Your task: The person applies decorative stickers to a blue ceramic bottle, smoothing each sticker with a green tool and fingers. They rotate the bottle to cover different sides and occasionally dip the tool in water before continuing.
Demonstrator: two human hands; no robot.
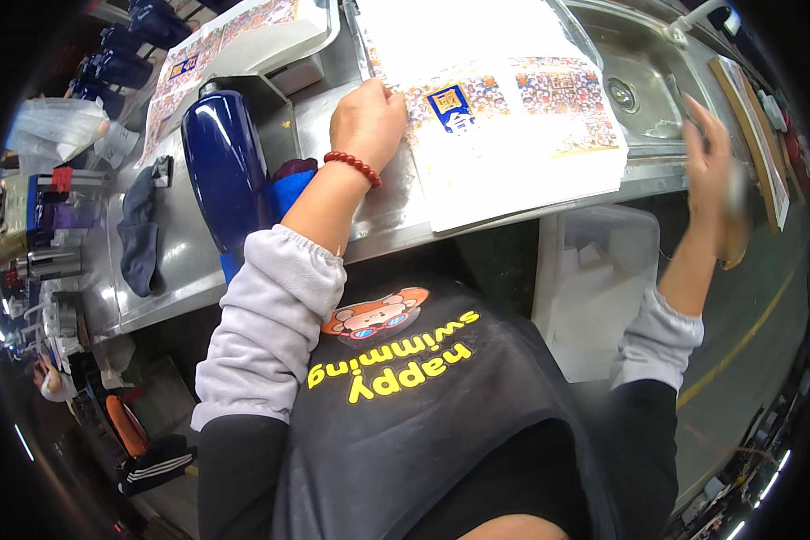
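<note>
A stack of white sheets (504,175) with colourful patterned prints and a blue label-like panel lies on the metal counter in front of me. My left hand (367,124), with a red bead bracelet at its wrist, is closed at the sheets' left edge, its fingertips partly hidden. Off to the right, my right hand (711,166) hangs in the air near the sink's front corner, blurred by motion. Its fingers look apart and I make out nothing between them. A glossy dark blue bottle-shaped vessel (220,153) lies on the counter beside my left forearm.
A steel sink (643,67) with a faucet (693,22) lies beyond the sheets. More printed sheets (198,67) are at the far left, near several dark blue vessels (121,67). A grey cloth (138,234) lies on the counter. Below its edge stands a white translucent bin (594,288).
</note>
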